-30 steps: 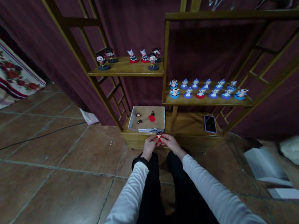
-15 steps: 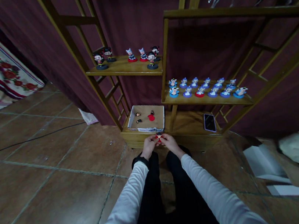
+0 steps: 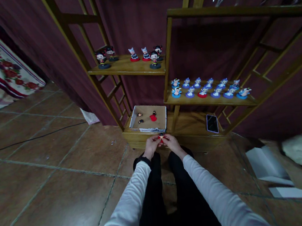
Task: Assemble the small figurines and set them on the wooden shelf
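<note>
Both hands meet just in front of a low shelf, fingers closed around a small red figurine with a dark head [image 3: 161, 136]. My left hand [image 3: 151, 145] grips it from the left, and my right hand [image 3: 173, 143] grips it from the right. Its lower part is hidden by my fingers. Right beyond them, a shallow cardboard box [image 3: 142, 128] on the bottom shelf contains a red piece [image 3: 153, 118] and several small dark figurine parts [image 3: 140, 121].
A wooden shelf unit [image 3: 125, 71] stands ahead, with black-haired figurines [image 3: 154, 59] on its upper left board and several blue and purple ones [image 3: 190, 92] on the right. A phone [image 3: 211, 123] lies lower right. White packaging [image 3: 267, 164] is on the floor.
The view has shifted very slightly. Both hands keep their hold on the red figurine in nearly the same place.
</note>
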Available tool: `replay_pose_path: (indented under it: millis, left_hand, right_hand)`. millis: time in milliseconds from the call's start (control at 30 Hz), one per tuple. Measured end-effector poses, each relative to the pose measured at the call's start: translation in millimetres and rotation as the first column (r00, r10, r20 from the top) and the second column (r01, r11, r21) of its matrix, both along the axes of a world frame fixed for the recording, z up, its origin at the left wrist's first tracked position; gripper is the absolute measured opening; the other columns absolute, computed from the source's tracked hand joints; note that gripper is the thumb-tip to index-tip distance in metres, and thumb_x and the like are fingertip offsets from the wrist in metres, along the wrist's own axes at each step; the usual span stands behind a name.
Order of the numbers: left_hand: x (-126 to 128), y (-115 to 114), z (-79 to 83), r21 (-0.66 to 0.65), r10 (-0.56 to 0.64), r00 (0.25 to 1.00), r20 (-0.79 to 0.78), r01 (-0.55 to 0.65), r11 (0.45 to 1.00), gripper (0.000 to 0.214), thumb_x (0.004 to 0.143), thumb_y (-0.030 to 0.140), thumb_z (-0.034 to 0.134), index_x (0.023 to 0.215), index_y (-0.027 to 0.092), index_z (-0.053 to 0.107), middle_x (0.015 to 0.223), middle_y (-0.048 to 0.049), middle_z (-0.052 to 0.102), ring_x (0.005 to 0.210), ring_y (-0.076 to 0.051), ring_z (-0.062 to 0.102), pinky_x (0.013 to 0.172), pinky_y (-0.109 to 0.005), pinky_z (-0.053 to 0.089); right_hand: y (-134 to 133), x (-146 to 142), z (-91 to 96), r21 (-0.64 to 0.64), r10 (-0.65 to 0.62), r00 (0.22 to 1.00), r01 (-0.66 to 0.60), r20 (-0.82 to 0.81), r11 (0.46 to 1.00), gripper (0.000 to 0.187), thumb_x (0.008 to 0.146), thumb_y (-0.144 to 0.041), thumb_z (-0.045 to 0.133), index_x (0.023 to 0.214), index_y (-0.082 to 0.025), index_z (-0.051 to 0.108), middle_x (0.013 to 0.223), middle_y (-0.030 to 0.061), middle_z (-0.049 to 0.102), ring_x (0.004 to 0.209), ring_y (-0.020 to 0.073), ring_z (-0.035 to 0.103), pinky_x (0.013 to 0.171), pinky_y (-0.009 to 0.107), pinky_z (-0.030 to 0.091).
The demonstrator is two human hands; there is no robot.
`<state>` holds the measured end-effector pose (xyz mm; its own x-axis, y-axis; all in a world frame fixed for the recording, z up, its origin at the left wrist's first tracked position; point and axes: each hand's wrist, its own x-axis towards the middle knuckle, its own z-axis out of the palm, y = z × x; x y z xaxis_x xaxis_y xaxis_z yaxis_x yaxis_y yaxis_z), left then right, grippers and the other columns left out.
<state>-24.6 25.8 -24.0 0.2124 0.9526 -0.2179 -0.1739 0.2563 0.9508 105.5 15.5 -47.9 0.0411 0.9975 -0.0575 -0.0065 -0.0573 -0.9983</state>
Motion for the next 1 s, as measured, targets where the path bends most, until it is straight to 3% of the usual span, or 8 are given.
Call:
replay_pose_path:
  millis: [467, 700, 1000]
  left_hand:
    - [-4, 0, 4.9, -0.045, -0.057, 0.988, 0.145, 0.064, 0.997, 0.045, 0.059, 0.020, 0.076, 0.101, 0.011, 0.063, 0.075, -0.0063, 0.067, 0.063, -0.010, 0.060, 0.061, -0.020, 0.046]
    - [-3, -3, 8.1, -0.011, -0.019, 0.995, 0.094, 0.020, 1.000, 0.057, 0.053, 0.021, 0.078, 0.107, 0.011, 0.061, 0.068, -0.0017, 0.063, 0.057, -0.008, 0.055, 0.060, -0.021, 0.044]
    - [-1, -5, 10.0, 0.044, -0.027, 0.997, 0.067, 0.024, 0.999, 0.050, 0.054, 0.024, 0.077, 0.100, 0.010, 0.063, 0.063, -0.0018, 0.062, 0.055, -0.009, 0.053, 0.057, -0.021, 0.041]
  right_hand:
    - [-5, 4, 16.6, -0.084, -0.059, 0.960, 0.037, -0.275, 0.996, 0.038, 0.065, -0.038, 0.066, 0.098, -0.018, 0.063, 0.089, 0.0058, 0.069, 0.071, 0.0158, 0.064, 0.072, 0.034, 0.052]
    - [-6, 5, 21.3, -0.073, 0.004, 0.968, -0.023, -0.251, 0.997, 0.041, 0.064, -0.038, 0.066, 0.100, -0.018, 0.062, 0.099, 0.0062, 0.067, 0.079, 0.0174, 0.064, 0.073, 0.032, 0.050]
    - [-9, 6, 22.3, -0.026, 0.074, 0.957, -0.084, -0.280, 0.996, 0.042, 0.064, -0.035, 0.068, 0.103, -0.020, 0.062, 0.101, 0.0054, 0.066, 0.082, 0.0171, 0.063, 0.075, 0.031, 0.049]
